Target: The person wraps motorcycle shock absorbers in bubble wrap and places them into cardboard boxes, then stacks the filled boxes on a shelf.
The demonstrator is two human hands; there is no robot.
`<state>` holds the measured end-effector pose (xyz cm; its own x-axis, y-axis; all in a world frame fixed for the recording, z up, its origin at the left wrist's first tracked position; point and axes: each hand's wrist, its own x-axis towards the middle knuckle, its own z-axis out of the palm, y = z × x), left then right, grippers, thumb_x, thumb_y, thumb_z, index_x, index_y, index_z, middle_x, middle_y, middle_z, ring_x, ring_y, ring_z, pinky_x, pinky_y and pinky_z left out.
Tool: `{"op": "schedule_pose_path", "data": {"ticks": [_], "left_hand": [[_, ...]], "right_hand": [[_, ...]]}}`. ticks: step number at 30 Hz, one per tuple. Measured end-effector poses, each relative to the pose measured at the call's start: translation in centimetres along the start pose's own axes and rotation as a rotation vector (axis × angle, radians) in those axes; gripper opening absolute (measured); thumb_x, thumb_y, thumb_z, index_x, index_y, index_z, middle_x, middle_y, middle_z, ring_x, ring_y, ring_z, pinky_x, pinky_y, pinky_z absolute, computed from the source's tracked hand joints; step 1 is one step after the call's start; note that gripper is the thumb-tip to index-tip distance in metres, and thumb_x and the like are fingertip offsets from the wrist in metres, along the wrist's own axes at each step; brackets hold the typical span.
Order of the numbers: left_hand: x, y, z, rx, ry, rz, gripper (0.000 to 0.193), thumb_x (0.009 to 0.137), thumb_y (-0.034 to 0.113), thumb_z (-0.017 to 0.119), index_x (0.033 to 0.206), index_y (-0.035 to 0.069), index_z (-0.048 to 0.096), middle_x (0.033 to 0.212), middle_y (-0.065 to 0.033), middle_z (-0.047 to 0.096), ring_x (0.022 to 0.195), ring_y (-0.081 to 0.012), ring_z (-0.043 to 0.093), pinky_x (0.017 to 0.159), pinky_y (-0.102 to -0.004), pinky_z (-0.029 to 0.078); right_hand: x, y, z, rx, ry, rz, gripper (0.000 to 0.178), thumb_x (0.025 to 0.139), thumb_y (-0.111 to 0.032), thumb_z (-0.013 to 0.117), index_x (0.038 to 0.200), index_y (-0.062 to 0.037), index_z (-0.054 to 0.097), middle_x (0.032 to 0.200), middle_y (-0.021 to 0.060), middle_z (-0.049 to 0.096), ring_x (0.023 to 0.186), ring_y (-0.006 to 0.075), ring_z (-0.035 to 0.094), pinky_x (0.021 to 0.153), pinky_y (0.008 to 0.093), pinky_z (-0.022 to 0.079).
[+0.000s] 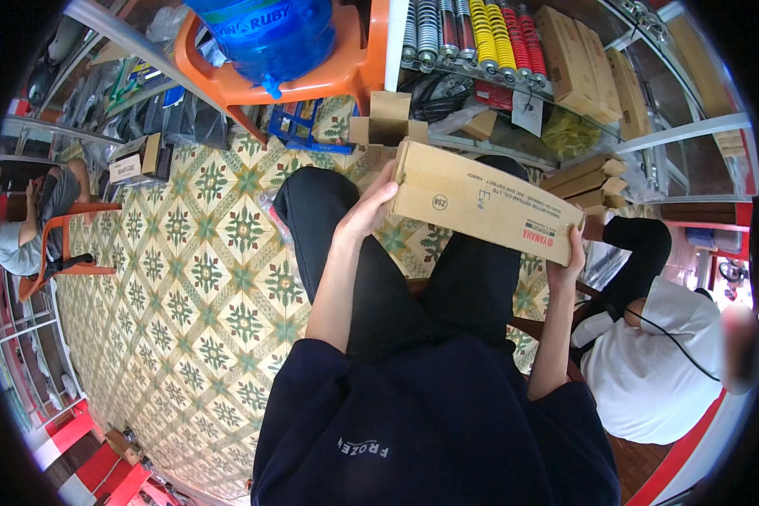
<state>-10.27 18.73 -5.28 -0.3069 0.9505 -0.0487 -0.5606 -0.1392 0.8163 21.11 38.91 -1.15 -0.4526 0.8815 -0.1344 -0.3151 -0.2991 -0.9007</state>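
A long brown cardboard box (472, 202) with printing on its face is held up over my knees, tilted down toward the right. My left hand (371, 204) grips its left end, the thumb along the edge. At the other end my right hand (570, 257) holds the right edge, its fingers partly hidden behind the cardboard. Beyond the box's left end stands an opened cardboard carton (390, 108) with its flaps up, partly covered by the held box.
An orange plastic chair (356, 63) bears a blue water jug (266, 38). Shock absorbers (491, 38) line a shelf beside cardboard boxes (575, 63). Close on my right sits a person in a white shirt (649, 363); another person (25, 228) sits far left. Patterned tiles (169, 312) cover the floor.
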Motion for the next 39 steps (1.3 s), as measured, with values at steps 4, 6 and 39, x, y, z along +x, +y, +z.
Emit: {"op": "schedule_pose_path", "data": {"ticks": [4, 6, 39], "left_hand": [[0.3, -0.2, 0.2, 0.038, 0.053, 0.070, 0.081, 0.088, 0.052, 0.053, 0.144, 0.001, 0.025, 0.143, -0.0121, 0.035, 0.135, -0.0210, 0.029, 0.109, -0.0330, 0.022], [0.5, -0.1, 0.8, 0.009, 0.105, 0.067, 0.077, 0.089, 0.049, 0.052, 0.144, 0.001, 0.027, 0.143, -0.0131, 0.035, 0.135, -0.0211, 0.028, 0.109, -0.0336, 0.022], [1.0, 2.5, 2.1, -0.067, -0.022, 0.237, 0.076, 0.076, 0.042, 0.060, 0.136, 0.002, 0.035, 0.138, -0.0164, 0.037, 0.127, -0.0266, 0.038, 0.106, -0.0392, 0.030]], "right_hand": [[-0.2, 0.5, 0.3, 0.017, -0.024, -0.021, 0.051, 0.095, -0.028, 0.049, 0.139, -0.0087, 0.036, 0.132, 0.0102, 0.048, 0.124, 0.0233, 0.045, 0.105, 0.0382, 0.034], [-0.1, 0.6, 0.0, 0.017, -0.039, -0.044, 0.052, 0.095, -0.028, 0.048, 0.141, -0.0086, 0.034, 0.133, 0.0103, 0.047, 0.125, 0.0237, 0.045, 0.105, 0.0386, 0.034], [0.8, 0.0, 0.3, -0.043, -0.067, -0.027, 0.057, 0.092, -0.032, 0.050, 0.140, -0.0067, 0.032, 0.129, 0.0111, 0.047, 0.122, 0.0245, 0.046, 0.103, 0.0386, 0.036]]}}
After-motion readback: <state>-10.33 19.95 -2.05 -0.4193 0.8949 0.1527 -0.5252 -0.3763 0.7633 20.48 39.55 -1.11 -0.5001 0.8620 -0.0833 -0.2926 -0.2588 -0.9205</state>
